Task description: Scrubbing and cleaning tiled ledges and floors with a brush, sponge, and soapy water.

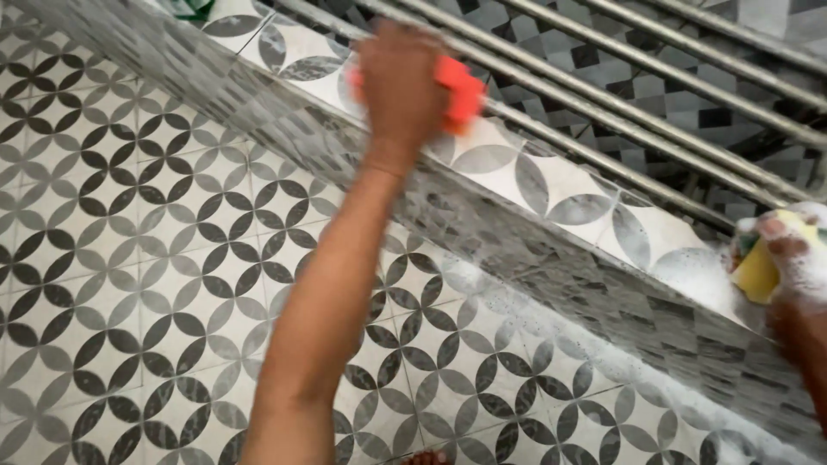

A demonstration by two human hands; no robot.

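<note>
My left hand (398,82) reaches up to the top of a patterned tiled ledge (551,185) and grips an orange-red scrubbing block (461,93), pressing it against the tiles beside the lowest metal bar. My right hand (797,250), covered in white foam, is at the right edge of the view and holds a yellow sponge (756,274) on the same ledge top. Soap foam (689,271) lies on the tile next to that sponge.
Several parallel steel bars (655,86) run diagonally above the ledge. The ledge's vertical face (482,232) is wet, with foam (603,362) along its base. The floor (129,215) has black-and-grey petal tiles. Something green (194,9) sits at the top left. A toe (424,457) shows at the bottom.
</note>
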